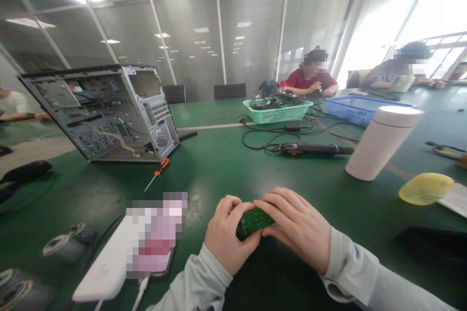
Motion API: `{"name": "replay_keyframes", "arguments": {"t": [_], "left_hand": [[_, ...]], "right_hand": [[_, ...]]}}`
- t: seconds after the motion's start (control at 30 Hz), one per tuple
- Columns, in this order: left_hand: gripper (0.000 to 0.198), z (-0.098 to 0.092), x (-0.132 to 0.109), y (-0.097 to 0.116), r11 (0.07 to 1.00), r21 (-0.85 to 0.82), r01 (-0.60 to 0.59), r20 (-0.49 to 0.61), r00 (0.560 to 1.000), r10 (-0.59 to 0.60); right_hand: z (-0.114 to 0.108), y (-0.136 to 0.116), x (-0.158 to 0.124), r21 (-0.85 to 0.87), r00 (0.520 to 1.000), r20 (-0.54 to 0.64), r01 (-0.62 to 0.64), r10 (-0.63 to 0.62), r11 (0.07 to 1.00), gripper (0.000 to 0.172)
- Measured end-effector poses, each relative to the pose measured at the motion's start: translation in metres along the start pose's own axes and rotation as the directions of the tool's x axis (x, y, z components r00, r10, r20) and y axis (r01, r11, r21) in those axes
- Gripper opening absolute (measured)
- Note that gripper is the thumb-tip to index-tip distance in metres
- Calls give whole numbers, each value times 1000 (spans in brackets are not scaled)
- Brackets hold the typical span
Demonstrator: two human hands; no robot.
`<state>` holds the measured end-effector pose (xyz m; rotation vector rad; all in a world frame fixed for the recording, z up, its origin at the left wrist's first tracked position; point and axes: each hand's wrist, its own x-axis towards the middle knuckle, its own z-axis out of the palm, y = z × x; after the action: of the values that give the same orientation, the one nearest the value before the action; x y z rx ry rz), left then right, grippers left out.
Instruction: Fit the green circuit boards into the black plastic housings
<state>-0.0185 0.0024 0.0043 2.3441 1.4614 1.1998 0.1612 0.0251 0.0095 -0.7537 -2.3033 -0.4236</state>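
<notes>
A green circuit board (253,222) is held between my two hands just above the table, near its front edge. My left hand (229,233) grips the board's left side, thumb below and fingers over the top. From the other side my right hand (297,228) pinches the board's right end between thumb and fingers. The fingers cover both ends of the board. To the left lie a phone (156,238) with a blurred screen and a white power bank (113,257). An orange-handled screwdriver (157,173) rests farther off.
An opened computer case (120,112) stands at the left. Beyond my hands are a green basket (279,115) of cables, a blue basket (365,107), a black electric screwdriver (310,149) and a white bottle (383,143). Metal cylinders (67,248) sit at the near left. Two people sit opposite.
</notes>
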Motion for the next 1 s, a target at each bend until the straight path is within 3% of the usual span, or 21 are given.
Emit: {"name": "replay_keyframes", "arguments": {"t": [0.43, 1.0], "left_hand": [[33, -2, 2, 2, 999, -43, -32, 13, 999, 32], [34, -1, 0, -1, 995, -98, 9, -41, 999, -13]], "right_hand": [[3, -2, -12, 76, 995, 23, -97, 96, 992, 49], [-1, 2, -14, 11, 996, -34, -85, 85, 996, 46]]}}
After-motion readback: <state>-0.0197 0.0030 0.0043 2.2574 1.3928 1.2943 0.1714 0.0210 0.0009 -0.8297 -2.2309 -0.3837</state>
